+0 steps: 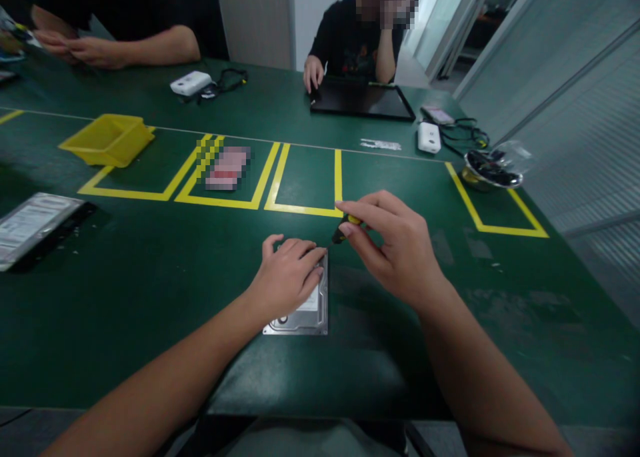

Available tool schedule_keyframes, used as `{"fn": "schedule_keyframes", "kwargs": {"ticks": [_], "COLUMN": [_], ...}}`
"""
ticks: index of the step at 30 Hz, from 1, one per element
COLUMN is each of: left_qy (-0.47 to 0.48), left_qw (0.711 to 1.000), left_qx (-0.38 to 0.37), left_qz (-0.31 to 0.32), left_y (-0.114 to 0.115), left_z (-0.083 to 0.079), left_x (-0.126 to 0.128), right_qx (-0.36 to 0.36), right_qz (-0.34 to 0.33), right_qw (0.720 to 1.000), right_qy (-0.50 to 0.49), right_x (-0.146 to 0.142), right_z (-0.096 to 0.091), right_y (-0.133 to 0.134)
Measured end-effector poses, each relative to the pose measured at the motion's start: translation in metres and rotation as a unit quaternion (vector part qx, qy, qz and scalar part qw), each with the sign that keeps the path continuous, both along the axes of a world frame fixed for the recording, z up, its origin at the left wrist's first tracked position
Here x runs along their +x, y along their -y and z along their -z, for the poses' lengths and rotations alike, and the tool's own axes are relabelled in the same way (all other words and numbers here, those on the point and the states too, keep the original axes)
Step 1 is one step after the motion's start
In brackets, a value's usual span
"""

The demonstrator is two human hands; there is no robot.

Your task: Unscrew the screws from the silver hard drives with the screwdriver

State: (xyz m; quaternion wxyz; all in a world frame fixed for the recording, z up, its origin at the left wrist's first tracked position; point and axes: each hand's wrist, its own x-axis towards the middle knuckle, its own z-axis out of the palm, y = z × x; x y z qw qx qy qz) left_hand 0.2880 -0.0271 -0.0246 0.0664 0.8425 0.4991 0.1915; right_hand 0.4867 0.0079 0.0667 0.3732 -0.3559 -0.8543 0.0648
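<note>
A: Hard drive (pixel 305 310): position and state?
B: Flat on the green surface (pixel 150 297), near the front edge, about centre. Metal cover on, label up, as far as visible. Far half hidden under the left hand.

A: Left to right, then. Far left?
B: Second drive (pixel 30 224) lying at the left edge, well apart, not touched. Yellow bin (pixel 107 137) farther back, at the corner of the leftmost of the taped boxes (pixel 305 209). Contents not visible.

A: Left hand?
B: Left hand (pixel 287 274) palm down on the hard drive's far half, fingers loosely bent. Grip not closed round anything: pressing down rather than clasping.

A: Tool?
B: Screwdriver (pixel 345 227), black and yellow, tilted, tip pointing down toward the hard drive's far right corner. Contact with a screw not discernible. Right hand (pixel 395 244) just right of it, grip closed on the handle, pinched between thumb and fingertips.

A: Farther right?
B: Bowl (pixel 493 167) of small dark parts in the rightmost taped box, well apart from both hands.

A: Progress estimate?
B: Early, by judgement. Cover in place; no loose screws seen beside the hard drive. A few pale specks on the surface, too small to identify. Number of screws in or out: cannot tell from this view.

A: Remaining?
B: Judged: nearly all of the screwdriver work on this hard drive. Nothing visibly taken off yet.
</note>
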Motion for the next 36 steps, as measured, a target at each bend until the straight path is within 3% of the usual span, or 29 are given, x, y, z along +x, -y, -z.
{"fn": "schedule_keyframes", "kwargs": {"ticks": [17,36], "left_qy": [0.008,0.021], "left_qw": [1.000,1.000], "left_qx": [-0.007,-0.007], "left_qz": [0.000,-0.004], "left_y": [0.0004,0.0006], "left_z": [-0.0020,-0.0017], "left_x": [0.0001,0.0000], "right_qx": [-0.035,-0.024], "right_qz": [-0.037,-0.020], "right_qw": [0.999,0.999], "right_qy": [-0.010,0.006], "right_x": [0.0038,0.0022], "right_z": [-0.0054,-0.0063], "right_y": [0.0022,0.0030]}}
